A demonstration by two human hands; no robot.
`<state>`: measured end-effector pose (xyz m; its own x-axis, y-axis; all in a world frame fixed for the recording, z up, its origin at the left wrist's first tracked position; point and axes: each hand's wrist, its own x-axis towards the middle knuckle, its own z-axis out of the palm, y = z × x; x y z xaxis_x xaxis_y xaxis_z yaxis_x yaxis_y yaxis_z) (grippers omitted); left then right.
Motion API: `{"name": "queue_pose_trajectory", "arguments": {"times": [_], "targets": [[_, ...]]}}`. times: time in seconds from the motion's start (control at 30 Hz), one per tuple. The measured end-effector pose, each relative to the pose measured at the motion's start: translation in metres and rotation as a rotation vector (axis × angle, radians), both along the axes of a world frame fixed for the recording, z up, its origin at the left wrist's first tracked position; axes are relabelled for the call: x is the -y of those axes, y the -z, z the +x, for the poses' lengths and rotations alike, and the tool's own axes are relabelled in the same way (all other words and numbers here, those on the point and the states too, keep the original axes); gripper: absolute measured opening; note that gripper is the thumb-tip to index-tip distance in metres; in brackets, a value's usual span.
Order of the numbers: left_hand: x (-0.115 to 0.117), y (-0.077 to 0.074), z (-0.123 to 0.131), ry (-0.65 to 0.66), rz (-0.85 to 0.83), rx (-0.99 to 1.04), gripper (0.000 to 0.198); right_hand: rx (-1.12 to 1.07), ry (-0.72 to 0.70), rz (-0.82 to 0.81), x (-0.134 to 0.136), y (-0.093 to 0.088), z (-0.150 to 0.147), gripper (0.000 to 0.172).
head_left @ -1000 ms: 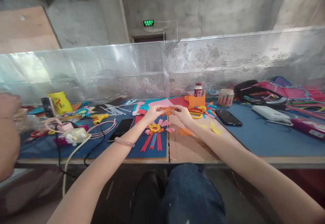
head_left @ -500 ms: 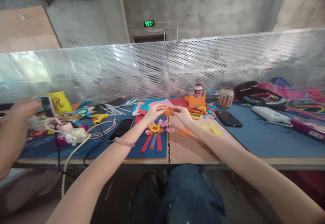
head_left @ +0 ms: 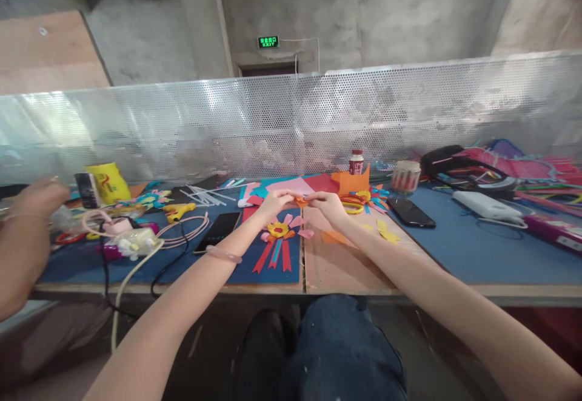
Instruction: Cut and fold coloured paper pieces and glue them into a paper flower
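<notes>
A small orange piece, which looks like paper or felt (head_left: 301,202), is pinched between my two hands above the table. My left hand (head_left: 275,203) grips its left side with the fingertips; my right hand (head_left: 328,205) has closed on the right side. The fingers partly cover the piece. Just below my hands lies a flower (head_left: 277,229) with a yellow centre, pink and orange petals and red and blue ribbon tails. An orange sheet (head_left: 335,238) and yellow scraps (head_left: 386,231) rest near my right forearm.
Phones lie on both sides, one at left (head_left: 219,232) and one at right (head_left: 411,213). A glue gun (head_left: 179,211), cables, a jar (head_left: 405,176), a bottle (head_left: 356,162) and yellow-handled scissors (head_left: 352,207) stand or lie around. Another person's hand (head_left: 40,201) is at far left.
The orange piece has turned or folded between my fingers and shows less of its face. My hands stay in nearly the same place. The other person's hand has shifted slightly left.
</notes>
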<state>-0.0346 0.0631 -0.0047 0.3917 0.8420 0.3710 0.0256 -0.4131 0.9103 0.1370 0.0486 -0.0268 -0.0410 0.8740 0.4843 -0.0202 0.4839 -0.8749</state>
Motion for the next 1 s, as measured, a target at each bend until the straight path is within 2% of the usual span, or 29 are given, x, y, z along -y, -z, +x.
{"name": "queue_pose_trajectory", "arguments": {"times": [0.27, 0.47, 0.63, 0.8, 0.9, 1.0], "targets": [[0.001, 0.001, -0.001, -0.039, 0.024, -0.037, 0.021, -0.032, -0.060, -0.008, 0.003, -0.001, -0.002, 0.016], [-0.001, 0.002, 0.001, -0.036, 0.078, -0.067, 0.020, -0.028, -0.040, -0.008, -0.003, 0.003, -0.003, 0.016], [0.000, 0.000, 0.000, -0.014, 0.143, -0.131, 0.015, 0.010, 0.018, 0.049, -0.003, 0.005, -0.003, 0.027], [0.002, 0.002, 0.002, 0.028, 0.167, -0.212, 0.015, 0.199, 0.090, 0.126, -0.005, 0.004, -0.005, 0.041], [0.001, 0.004, 0.003, -0.003, 0.181, -0.225, 0.015, 0.394, 0.187, 0.152, -0.014, -0.002, 0.009, 0.034], [-0.002, 0.005, 0.003, -0.029, 0.193, -0.235, 0.021, 0.652, 0.348, 0.142, -0.026, -0.007, 0.042, 0.025]]}}
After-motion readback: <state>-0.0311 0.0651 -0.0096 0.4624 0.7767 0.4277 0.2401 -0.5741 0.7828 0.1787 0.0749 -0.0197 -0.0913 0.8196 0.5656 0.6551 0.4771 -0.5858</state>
